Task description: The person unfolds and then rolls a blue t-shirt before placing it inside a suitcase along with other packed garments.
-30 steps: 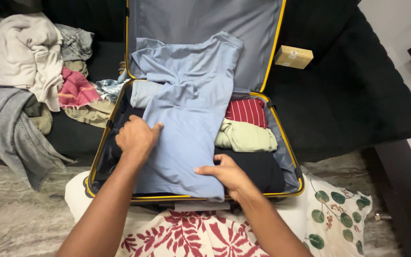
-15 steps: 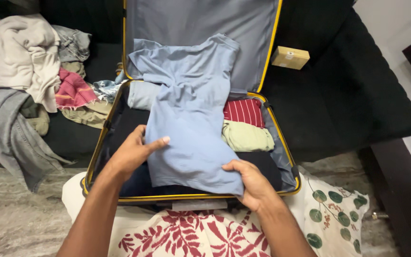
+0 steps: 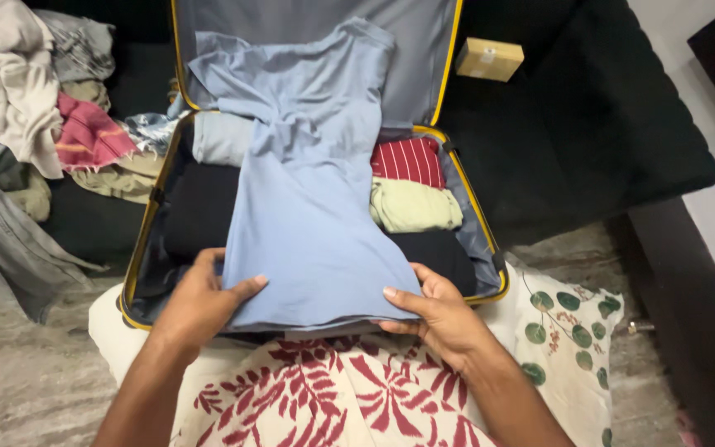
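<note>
surroundings: open yellow-trimmed suitcase lies on a black sofa, lid propped up at the back. Heap of loose clothes to your left of the case, grey denim among it. Small tan cardboard box on the sofa right of the lid. Floral cloth over your lap just below the case rim.
inside case: red striped garment and pale green folded garment sit right of the shirt; dark folded clothes under and left of it. Nothing lies on top of the shirt.
shirt location: light blue shirt is spread over the packed clothes, top part running up onto the lid lining.
shirt axis: long axis runs from you toward the lid, hem at the near rim, shoulders far end, leaning slightly left.
left hand: your left hand grips the near-left hem corner, thumb on top, fingers under.
right hand: your right hand pinches the near-right hem corner, thumb on the fabric.
</note>
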